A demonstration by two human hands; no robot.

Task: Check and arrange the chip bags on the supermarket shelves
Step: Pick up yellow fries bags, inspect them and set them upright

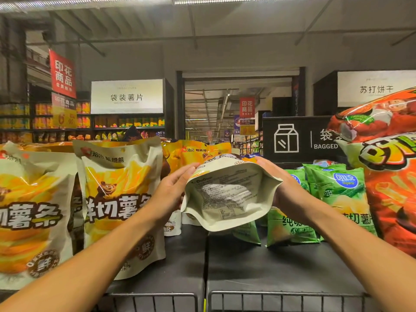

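Cream chip bag (227, 194) held tilted above the dark shelf (270, 262), back side showing, left hand (173, 188) and right hand (283, 188) gripping its sides, yellow bags (121, 199) left of it, green bags (337, 199) right

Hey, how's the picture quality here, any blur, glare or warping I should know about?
Head view: wide-angle bending curves the ceiling beams and stretches the orange snack bag at the right edge; glare streaks its foil. The held chip bag, gripped by left hand and right hand, is evenly lit, its small print too soft to read.

Bag (227, 194) between hands (173, 190), above shelf (281, 264)
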